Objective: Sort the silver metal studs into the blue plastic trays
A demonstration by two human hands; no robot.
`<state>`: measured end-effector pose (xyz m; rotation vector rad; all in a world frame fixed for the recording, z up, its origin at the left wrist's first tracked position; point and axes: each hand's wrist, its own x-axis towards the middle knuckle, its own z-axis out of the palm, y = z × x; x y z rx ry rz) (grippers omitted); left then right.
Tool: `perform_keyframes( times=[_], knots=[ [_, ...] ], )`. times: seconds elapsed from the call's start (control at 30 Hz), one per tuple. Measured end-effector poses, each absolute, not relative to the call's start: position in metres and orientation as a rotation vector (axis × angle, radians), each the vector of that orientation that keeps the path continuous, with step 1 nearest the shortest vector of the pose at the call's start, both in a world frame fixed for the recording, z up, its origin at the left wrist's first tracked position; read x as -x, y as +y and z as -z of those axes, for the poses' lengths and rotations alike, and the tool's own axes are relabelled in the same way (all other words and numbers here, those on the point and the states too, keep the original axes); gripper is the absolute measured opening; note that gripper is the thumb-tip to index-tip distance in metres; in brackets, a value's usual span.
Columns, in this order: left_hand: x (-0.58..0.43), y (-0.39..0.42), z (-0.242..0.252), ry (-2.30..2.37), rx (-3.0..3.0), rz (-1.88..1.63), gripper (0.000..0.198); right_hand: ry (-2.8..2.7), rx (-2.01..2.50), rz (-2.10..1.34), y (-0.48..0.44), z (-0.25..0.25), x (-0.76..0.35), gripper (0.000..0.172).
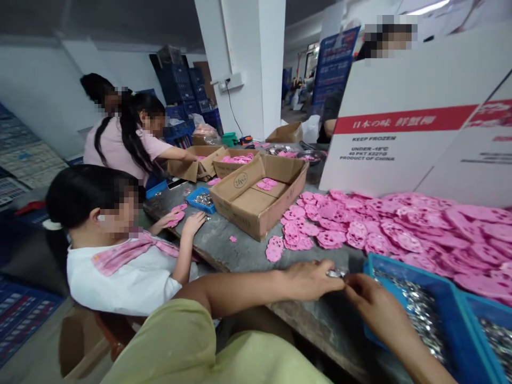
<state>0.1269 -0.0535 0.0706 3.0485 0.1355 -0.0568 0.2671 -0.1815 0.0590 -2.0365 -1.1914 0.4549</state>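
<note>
My left hand (310, 280) reaches across in front of me, its fingers curled around small shiny metal pieces (337, 272). Against its fingertips, my right hand (370, 298) has its thumb and fingers pinched together. Whatever sits in that pinch is too small or hidden to make out. Just beyond my right hand stands a blue bin (372, 262) holding many loose silvery metal parts (418, 304). A large heap of flat pink perforated pieces (384, 226) spreads over the table behind both hands.
A second blue bin (472, 306) of metal parts stands at right. An open cardboard box (244, 210) lies on the grey table (228, 256), left of the heap. A white printed carton (404, 122) rises behind the heap. A co-worker (120, 266) sits at left, handling a pink piece.
</note>
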Motion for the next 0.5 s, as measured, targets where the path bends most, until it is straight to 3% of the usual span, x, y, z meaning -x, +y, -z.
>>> perform_keyframes(
  times=[0.27,0.5],
  knots=[
    [-0.122,-0.049,-0.063,0.036,-3.073,-0.056,0.041,-1.14,2.031,-0.515,-0.181,-0.062,-0.271,0.041],
    [-0.119,-0.049,-0.049,0.04,-3.12,-0.244,0.03,-1.103,2.011,-0.527,-0.184,-0.063,-0.269,0.044]
  ],
)
